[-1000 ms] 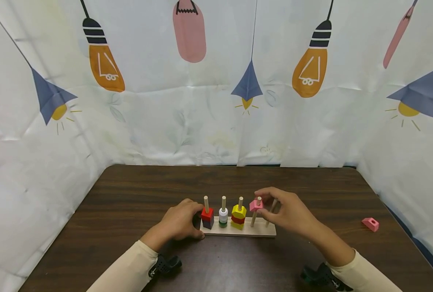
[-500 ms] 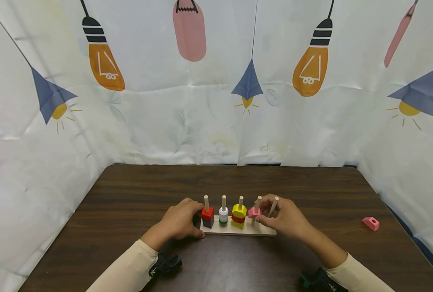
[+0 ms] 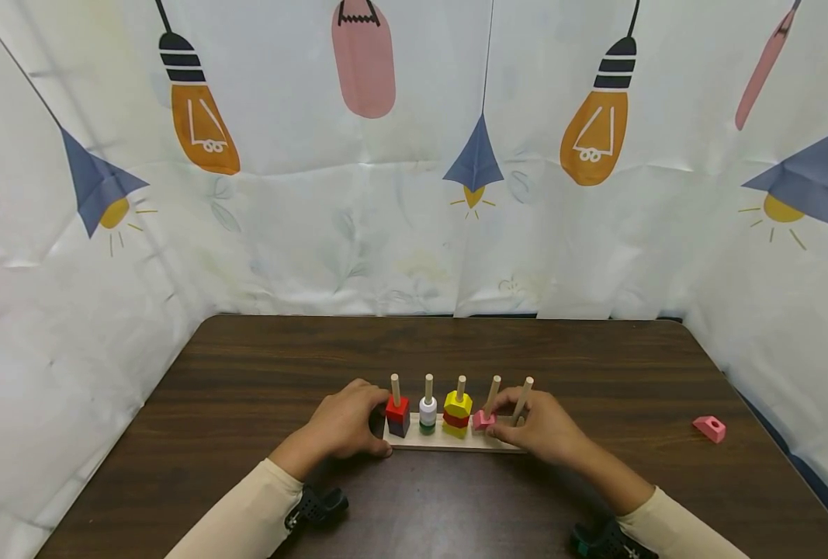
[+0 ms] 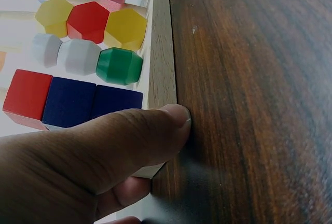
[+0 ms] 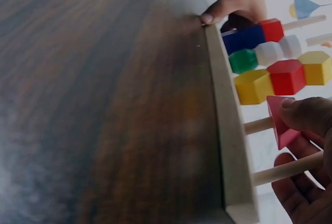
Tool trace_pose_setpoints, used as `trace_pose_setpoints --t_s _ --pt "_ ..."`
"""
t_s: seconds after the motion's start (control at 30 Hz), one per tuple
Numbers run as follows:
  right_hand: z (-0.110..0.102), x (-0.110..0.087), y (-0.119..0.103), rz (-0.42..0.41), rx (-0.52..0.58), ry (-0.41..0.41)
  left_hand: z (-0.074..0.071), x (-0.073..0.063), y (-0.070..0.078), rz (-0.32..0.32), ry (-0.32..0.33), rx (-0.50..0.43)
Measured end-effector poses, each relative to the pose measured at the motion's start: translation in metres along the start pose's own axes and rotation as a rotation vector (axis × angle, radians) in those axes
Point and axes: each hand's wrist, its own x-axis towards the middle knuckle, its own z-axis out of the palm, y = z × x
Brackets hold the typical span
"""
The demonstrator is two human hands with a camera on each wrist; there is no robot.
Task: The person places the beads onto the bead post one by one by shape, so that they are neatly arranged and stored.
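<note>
A wooden peg board (image 3: 424, 441) with a row of upright pegs stands on the table. My left hand (image 3: 347, 421) grips its left end, the thumb along the front edge. My right hand (image 3: 549, 425) pinches a pink block (image 3: 483, 420), threaded on the fourth peg; in the right wrist view a gap shows between this block (image 5: 281, 123) and the base. The first peg carries a red block (image 4: 28, 95) over dark blue ones (image 4: 70, 101). White beads (image 4: 79, 56) over a green bead (image 4: 119, 66) fill the second. Yellow and red hexagonal blocks (image 5: 286, 77) share the third.
A second pink block (image 3: 709, 428) with a hole lies on the table (image 3: 630, 373) at the right. The rightmost peg (image 5: 288, 168) is bare and close to my right fingers. A white printed curtain (image 3: 400, 248) hangs behind the table and along its sides.
My right hand has moved down with the pink block, which has slid from near the top of the fourth peg to low on it. The left hand stays in place.
</note>
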Motion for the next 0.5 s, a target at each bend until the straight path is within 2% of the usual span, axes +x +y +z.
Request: trace_pose_setpoints --t_s 0.23,0.5 --pt "0.0073 -0.0006 0.006 0.04 -0.037 -0.001 0.0007 -0.0002 -0.0002 -0.004 0.0 0.003" --pt "0.0089 0.0 0.01 0.018 -0.046 -0.029 -0.0012 -0.0014 0.0011 0.003 0.001 -0.005"
